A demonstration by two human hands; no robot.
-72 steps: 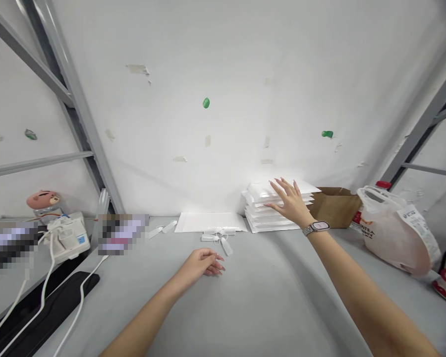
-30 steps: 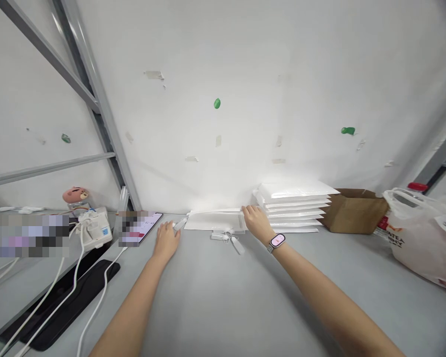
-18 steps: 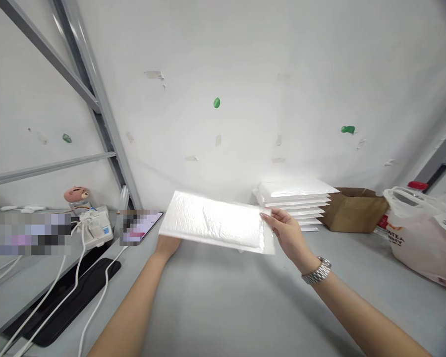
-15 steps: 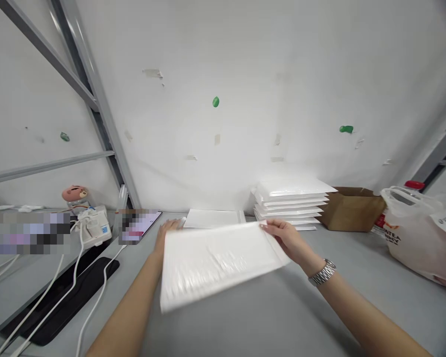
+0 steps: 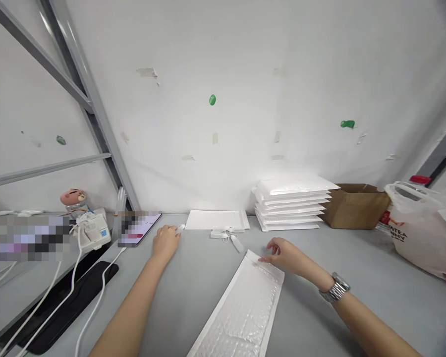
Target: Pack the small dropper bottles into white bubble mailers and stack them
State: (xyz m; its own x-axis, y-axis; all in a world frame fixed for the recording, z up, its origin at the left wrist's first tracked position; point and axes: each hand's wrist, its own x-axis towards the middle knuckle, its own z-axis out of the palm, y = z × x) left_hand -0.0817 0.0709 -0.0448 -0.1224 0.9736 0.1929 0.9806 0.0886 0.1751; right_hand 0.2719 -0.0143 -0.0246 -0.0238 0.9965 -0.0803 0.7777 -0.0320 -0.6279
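A white bubble mailer (image 5: pixel 241 307) lies slanted on the grey table, its near end cut off by the bottom of the view. My right hand (image 5: pixel 287 255), with a metal watch on the wrist, hovers at the mailer's far end. Its thumb and index finger are apart, the thumb tip over the edge. To the left, my left hand (image 5: pixel 166 243) rests palm down on the table, fingers bent together around a small white piece (image 5: pixel 180 228) that shows at the fingertips. Between the hands lie several small white tags (image 5: pixel 237 243) with thin strings, in front of a flat white mailer (image 5: pixel 213 219).
Stacked white mailers (image 5: pixel 292 203) stand by the wall, beside a brown paper bag (image 5: pixel 357 207) and a white plastic bag (image 5: pixel 416 233). On the left are a phone (image 5: pixel 143 229), a power strip (image 5: pixel 94 230), white cables and a black slot (image 5: pixel 74 302) in the table.
The bubble mailer in my right hand has come down onto the table and turned lengthwise toward me. My right fingers have loosened from it. The tags behind it have come into sight.
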